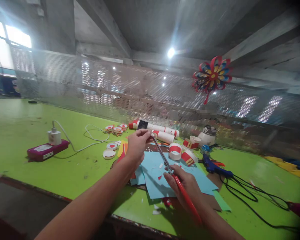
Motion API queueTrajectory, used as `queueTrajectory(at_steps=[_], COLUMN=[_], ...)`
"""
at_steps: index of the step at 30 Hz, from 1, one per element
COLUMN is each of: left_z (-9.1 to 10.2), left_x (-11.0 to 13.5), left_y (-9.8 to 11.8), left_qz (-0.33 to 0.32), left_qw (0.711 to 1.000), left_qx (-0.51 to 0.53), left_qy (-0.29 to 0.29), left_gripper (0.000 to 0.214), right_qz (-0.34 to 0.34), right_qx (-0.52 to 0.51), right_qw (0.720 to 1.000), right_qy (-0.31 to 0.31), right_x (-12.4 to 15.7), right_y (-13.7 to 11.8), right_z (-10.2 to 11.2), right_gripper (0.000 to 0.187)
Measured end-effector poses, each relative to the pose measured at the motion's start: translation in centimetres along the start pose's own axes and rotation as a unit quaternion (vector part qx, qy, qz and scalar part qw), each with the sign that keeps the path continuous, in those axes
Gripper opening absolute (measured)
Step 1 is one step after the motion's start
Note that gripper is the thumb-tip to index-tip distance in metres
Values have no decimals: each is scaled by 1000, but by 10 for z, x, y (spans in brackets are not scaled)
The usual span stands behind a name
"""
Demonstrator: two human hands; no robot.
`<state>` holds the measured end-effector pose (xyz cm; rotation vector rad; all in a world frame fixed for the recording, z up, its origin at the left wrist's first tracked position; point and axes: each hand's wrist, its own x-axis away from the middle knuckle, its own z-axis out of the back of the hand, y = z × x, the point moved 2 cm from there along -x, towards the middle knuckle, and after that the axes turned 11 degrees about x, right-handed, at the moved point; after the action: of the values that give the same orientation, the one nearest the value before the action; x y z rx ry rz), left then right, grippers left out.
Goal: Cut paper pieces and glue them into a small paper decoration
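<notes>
Several red-and-white cups (175,151), contents unclear, sit beyond the right hand (187,182) holding scissors (168,166).

The scissors (169,169) had red handles and long metal blades, nearly together. They slanted in mid-air, tips pointing forward and left. At the tips was a scrap (152,134), small and pale, too hidden for its shape to show.
</notes>
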<state>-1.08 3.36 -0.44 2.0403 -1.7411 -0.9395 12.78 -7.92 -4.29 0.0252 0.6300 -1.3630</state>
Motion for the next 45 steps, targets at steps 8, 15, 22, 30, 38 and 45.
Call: queueTrajectory(at_steps=[8,15,22,30,38,45], left_z=[1,1,2,1,0,-1], left_x=[-1,0,-1,-1,-1,2], left_y=[-2,-2,-3,-4,-5,-4], left_qz=[3,9,10,6,-16,-25], left_qw=[1000,1000,1000,1000,1000,999], left_qx=[9,13,12,10,4,-3], left_qy=[-3,1,12,16,14,21], left_gripper=[13,13,11,11,8,9], right_qz=[1,-1,2,0,1,9], right_qx=[-10,-25,-10,-8,-20,-7], right_qw=[1000,1000,1000,1000,1000,1000], right_qy=[3,-2,-8,-10,-17,-7], right_x=[0,1,1,2,2,1], right_y=[2,0,-4,-4,-5,-2], right_z=[-2,-1,2,1,2,0], right_gripper=[37,38,36,33,34,37])
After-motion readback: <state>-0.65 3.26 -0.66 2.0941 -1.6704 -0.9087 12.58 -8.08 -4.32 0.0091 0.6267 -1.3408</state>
